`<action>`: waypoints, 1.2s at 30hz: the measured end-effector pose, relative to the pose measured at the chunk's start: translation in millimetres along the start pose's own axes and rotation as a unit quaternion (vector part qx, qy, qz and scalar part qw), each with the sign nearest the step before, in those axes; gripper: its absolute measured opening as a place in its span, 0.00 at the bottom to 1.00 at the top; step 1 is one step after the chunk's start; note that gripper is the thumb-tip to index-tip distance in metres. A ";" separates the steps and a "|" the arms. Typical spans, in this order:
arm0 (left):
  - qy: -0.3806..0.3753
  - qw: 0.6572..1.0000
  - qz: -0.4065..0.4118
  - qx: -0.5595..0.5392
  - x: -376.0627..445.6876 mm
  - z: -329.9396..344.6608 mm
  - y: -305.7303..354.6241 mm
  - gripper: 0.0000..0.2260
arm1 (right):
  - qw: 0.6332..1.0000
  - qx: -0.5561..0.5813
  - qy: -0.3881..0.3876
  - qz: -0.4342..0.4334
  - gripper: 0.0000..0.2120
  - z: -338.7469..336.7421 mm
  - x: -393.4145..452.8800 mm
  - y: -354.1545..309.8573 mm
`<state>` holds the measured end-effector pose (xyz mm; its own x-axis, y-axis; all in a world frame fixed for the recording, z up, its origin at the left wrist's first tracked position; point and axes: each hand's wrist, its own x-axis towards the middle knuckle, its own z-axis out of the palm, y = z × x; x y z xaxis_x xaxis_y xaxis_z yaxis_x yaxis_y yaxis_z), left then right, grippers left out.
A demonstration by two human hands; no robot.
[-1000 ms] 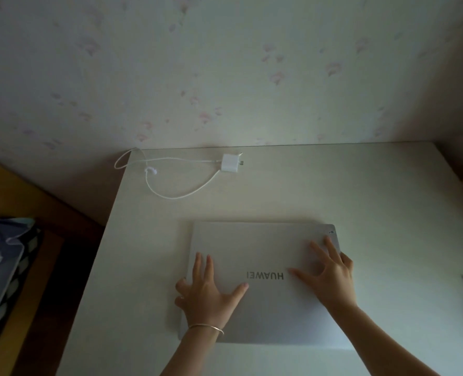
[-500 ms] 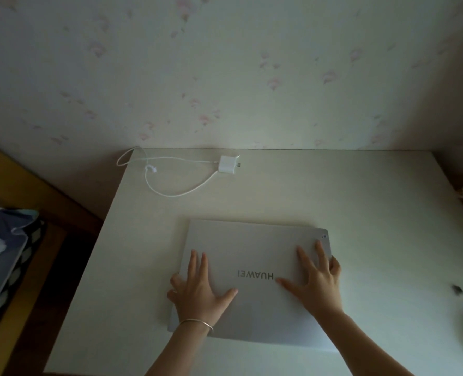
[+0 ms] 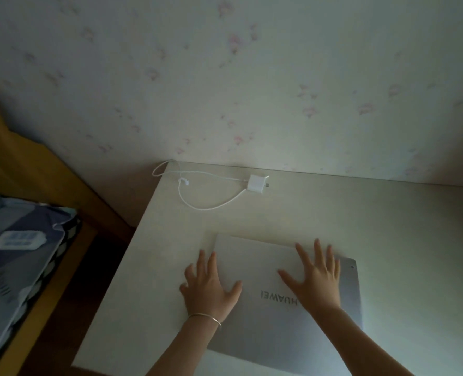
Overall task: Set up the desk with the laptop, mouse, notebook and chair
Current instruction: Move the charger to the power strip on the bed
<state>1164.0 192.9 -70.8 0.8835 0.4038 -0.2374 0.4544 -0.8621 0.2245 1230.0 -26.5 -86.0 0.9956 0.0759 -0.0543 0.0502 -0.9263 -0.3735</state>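
Note:
A closed silver laptop [image 3: 265, 329] with its logo facing away from me lies flat on the pale desk [image 3: 374, 226], near the front edge. My left hand [image 3: 210, 287], with a thin bangle on the wrist, lies flat with spread fingers over the lid's left edge, partly on the desk. Further right, my right hand [image 3: 315, 280] presses flat on the lid, fingers spread. No mouse, notebook or chair is in view.
A white charger plug [image 3: 257, 182] with its looped cable [image 3: 195, 195] lies at the desk's back left corner against the flowered wall. Left of the desk stands a wooden bed frame [image 3: 35, 316] with a blue patterned pillow [image 3: 16, 253].
Both hands have slid left across the lid; the left one now overhangs the lid's left edge. The view has swung left, so the laptop sits further right in frame.

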 end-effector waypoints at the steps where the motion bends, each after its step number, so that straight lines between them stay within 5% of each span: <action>1: 0.012 1.000 0.006 -0.008 7.5 -8.3 -2.9 0.39 | 1.000 0.000 0.006 -0.018 0.42 -3.9 9.9 -12.5; 9: 0.092 0.992 0.075 -0.044 109.6 -55.8 -27.1 0.31 | 0.998 -0.023 0.009 -0.058 0.35 -6.9 103.5 -95.1; 18: 0.055 0.982 0.180 -0.011 232.0 -34.0 -52.1 0.21 | 0.995 -0.090 -0.037 -0.012 0.32 24.0 222.2 -136.7; 31: 0.119 0.967 0.220 0.051 241.5 -17.3 -64.7 0.12 | 0.983 -0.169 -0.013 -0.063 0.25 52.3 254.2 -136.7; 36: 0.130 0.969 0.209 0.034 219.5 -37.3 -70.6 0.13 | 0.996 -0.055 0.018 -0.068 0.24 35.3 233.5 -151.5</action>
<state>1330.0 353.8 -103.5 0.9916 0.0705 0.1088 0.0495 -0.9815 0.1852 1452.1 144.6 -74.8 0.9811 0.1920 0.0235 0.1911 -0.9435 -0.2706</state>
